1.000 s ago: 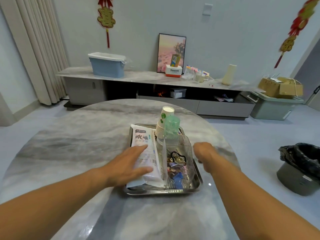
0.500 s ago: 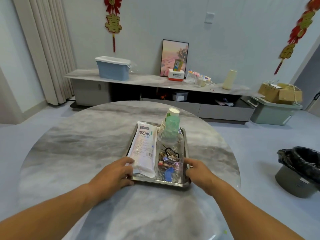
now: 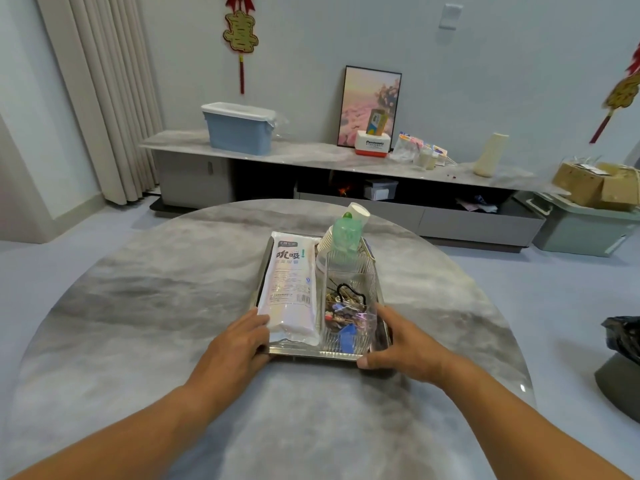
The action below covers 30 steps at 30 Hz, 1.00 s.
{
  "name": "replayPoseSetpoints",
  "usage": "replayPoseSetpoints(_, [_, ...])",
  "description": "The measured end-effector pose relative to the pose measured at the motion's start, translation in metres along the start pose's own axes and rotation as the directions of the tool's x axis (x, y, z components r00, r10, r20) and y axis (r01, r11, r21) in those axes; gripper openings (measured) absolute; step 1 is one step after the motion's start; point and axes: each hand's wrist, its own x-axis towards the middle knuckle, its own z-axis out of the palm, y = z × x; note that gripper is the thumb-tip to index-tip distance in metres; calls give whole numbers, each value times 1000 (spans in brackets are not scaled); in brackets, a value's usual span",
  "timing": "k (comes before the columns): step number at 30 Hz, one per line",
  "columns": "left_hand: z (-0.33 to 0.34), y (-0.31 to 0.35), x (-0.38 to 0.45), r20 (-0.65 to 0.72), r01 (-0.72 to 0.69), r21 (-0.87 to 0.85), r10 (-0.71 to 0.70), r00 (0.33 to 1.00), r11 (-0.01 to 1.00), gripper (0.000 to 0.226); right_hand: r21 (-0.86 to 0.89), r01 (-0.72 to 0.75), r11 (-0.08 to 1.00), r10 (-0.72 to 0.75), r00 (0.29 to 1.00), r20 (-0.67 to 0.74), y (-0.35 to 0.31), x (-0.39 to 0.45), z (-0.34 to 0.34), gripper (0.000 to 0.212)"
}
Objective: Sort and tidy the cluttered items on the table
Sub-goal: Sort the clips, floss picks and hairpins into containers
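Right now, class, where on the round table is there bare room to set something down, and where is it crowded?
Bare marble lies left of the left hand, right of the right hand, and along the table edge beyond the metal tray. The tray is crowded: white packet, clear bin, paper cups, green-capped bottle.

Polished, mirror-bright metal on the tray (image 3: 313, 355) gripped between left hand (image 3: 235, 344) and right hand (image 3: 403, 344). Glossy plastic film on the white packet (image 3: 289, 285) just past the left fingers; clear ribbed plastic on the box (image 3: 349, 282) by the right thumb. Smooth, faintly shiny grey marble-look table (image 3: 156, 306) under both wrists.
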Motion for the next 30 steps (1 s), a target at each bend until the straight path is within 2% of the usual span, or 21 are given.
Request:
replayPoseSetpoints(3, [3,-9,6,35,-7,-43,9,999,999,44,-33,-75,997,76,996,49,-2,11,-17,102])
replayPoseSetpoints(5, [-1,-20,7,83,8,-27,-6,997,1000,29,-67,-150,986,155,984,88,-14,18,-40,85])
replayPoseSetpoints(7, [-11,-31,9,123,-35,58,27,992,998,29,-106,-190,976,188,982,-28,-29,33,-66,65])
replayPoseSetpoints(9, [-19,-35,26,78,16,-3,-16,997,1000,35,-97,-197,975,170,957,-235,-48,60,-87,55])
replayPoseSetpoints(10, [-23,-34,40,29,75,-76,-73,997,994,38,-46,-186,982,163,939,-302,-59,74,-94,56])
replayPoseSetpoints(12, [-24,-31,78,-19,209,-235,-219,976,949,32,92,-144,985,167,927,-336,-84,107,-100,68])
replayPoseSetpoints(14, [-17,-25,121,39,331,-369,-341,939,869,20,191,-113,975,175,921,-349,-104,135,-104,88])
replayPoseSetpoints(17, [0,-20,188,227,520,-536,-480,847,665,34,272,-135,953,230,906,-356,-119,181,-109,106])
replayPoseSetpoints(19, [15,-21,229,381,637,-579,-521,764,509,44,272,-191,943,277,902,-331,-121,206,-113,107])
replayPoseSetpoints(21, [23,-20,259,514,736,-560,-536,669,381,43,225,-222,949,284,911,-298,-120,222,-115,79])
replayPoseSetpoints(23, [33,-21,280,607,806,-504,-536,587,312,39,133,-237,962,265,927,-264,-116,233,-113,52])
replayPoseSetpoints(25, [42,-22,288,632,835,-466,-550,546,293,33,102,-240,965,258,934,-247,-110,239,-111,44])
replayPoseSetpoints(27, [52,-23,292,674,888,-418,-592,443,189,18,152,-233,961,266,931,-251,-98,244,-114,43])
replayPoseSetpoints(29, [61,-21,294,701,917,-385,-613,365,105,24,265,-233,936,299,923,-242,-86,245,-119,44])
replayPoseSetpoints(30, [64,-20,296,702,911,-405,-611,366,81,27,320,-221,921,303,924,-232,-82,244,-120,44])
